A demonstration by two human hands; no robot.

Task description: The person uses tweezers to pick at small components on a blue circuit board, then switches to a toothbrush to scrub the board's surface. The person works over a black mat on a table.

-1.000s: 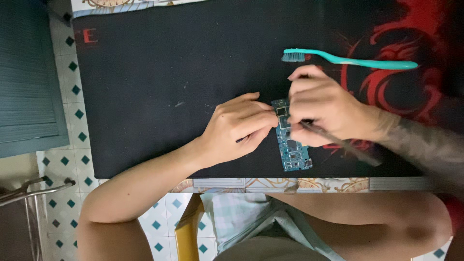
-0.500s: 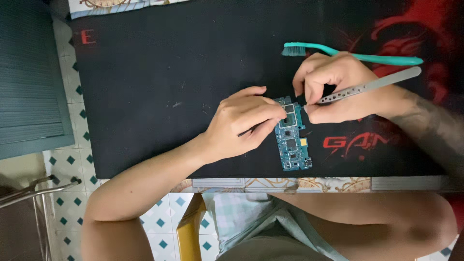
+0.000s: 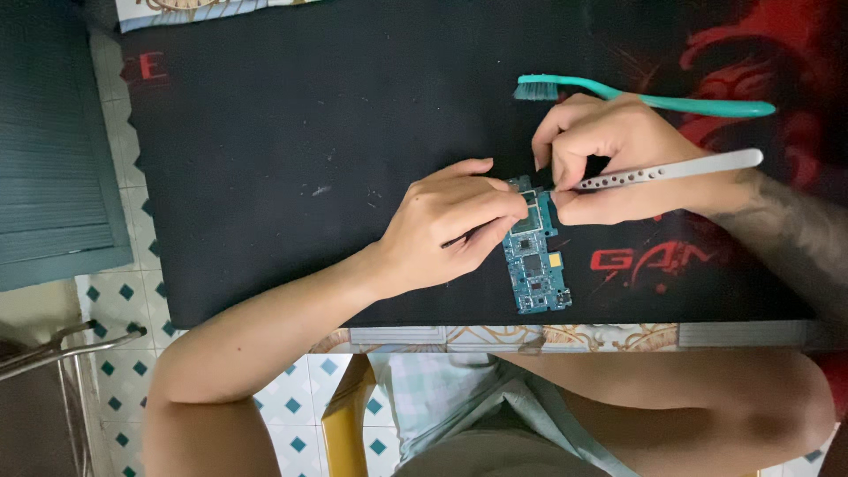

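A blue circuit board (image 3: 535, 265) lies on a black mat (image 3: 283, 150) near its front edge. My left hand (image 3: 450, 225) presses on the board's left side, fingers curled against it. My right hand (image 3: 609, 159) grips metal tweezers (image 3: 680, 168), their tips hidden behind my fingers at the board's top end. The tweezers' handle points right, lying nearly flat.
A teal toothbrush (image 3: 654, 99) lies on the mat just beyond my right hand. Red artwork marks the mat's right part. A dark teal cabinet (image 3: 49, 141) stands at the left over a tiled floor (image 3: 115, 296). A yellow chair edge (image 3: 344, 424) shows below the table.
My right hand has turned the tweezers from pointing down-right to lying nearly level with the handle out to the right. My left hand stays on the board.
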